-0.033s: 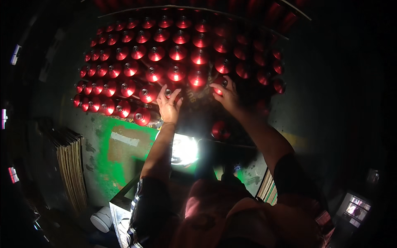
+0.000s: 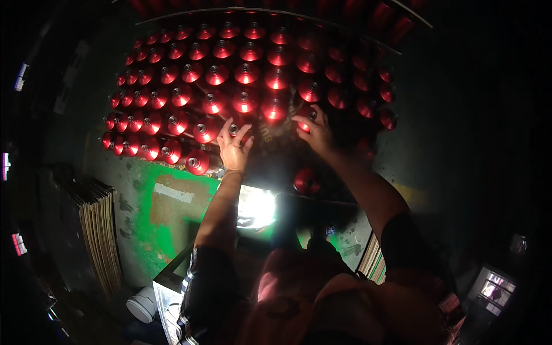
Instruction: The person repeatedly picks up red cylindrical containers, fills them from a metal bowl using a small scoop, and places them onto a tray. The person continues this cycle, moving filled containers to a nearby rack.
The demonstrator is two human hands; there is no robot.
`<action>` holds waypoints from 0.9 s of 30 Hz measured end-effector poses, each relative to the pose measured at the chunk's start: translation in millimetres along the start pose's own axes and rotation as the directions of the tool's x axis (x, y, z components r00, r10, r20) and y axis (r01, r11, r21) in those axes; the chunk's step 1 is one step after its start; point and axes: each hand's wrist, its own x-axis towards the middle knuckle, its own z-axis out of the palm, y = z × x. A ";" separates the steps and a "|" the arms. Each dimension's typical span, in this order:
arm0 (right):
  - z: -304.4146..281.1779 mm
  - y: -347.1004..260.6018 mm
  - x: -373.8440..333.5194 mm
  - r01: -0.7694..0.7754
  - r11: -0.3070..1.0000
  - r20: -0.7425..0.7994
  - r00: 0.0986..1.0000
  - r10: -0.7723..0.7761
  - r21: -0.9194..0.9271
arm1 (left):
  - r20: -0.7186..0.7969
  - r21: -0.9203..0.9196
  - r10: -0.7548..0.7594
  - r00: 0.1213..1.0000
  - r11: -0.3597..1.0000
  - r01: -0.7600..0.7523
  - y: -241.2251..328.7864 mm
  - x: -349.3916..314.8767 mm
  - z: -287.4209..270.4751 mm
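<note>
Many shiny red metal bottles [image 2: 245,100] with cone-shaped shoulders and short ringed necks stand upright in rows in front of me. My left hand [image 2: 234,152] is closed around the top of one red metal bottle [image 2: 246,137] at the near side of the rows, its fingers curled about the neck. To the right, my right hand [image 2: 319,133] grips another red metal bottle [image 2: 305,117] by its shoulder, thumb and fingers on either side. The lower parts of both bottles are dark or hidden. A separate red bottle [image 2: 307,181] stands nearer to me, below my right hand.
A bright lamp-like glare [image 2: 256,208] lies just in front of me. Flat brown sheets [image 2: 99,241] are stacked at the left, near a white bucket [image 2: 142,305] and a metal-edged stand [image 2: 167,305]. Green paint [image 2: 150,230] marks the floor. More red bottles stand beyond a far edge.
</note>
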 end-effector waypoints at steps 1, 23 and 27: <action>-7.6 -1.9 1.0 0.002 1.000 -0.003 1.000 -0.002 0.017 | -0.070 0.034 0.093 0.993 0.995 -0.091 0.1 -0.9 -4.1; 57.2 -263.6 -118.9 -0.778 -0.619 0.571 0.462 -0.679 -0.108 | 0.292 -0.424 -0.233 0.928 -0.901 -0.093 -106.4 -302.0 -87.3; 56.8 -263.1 -126.8 -0.784 -0.617 0.701 0.481 -0.526 0.075 | 0.295 -0.510 -0.441 0.848 -0.823 -0.251 -126.6 -320.3 -86.6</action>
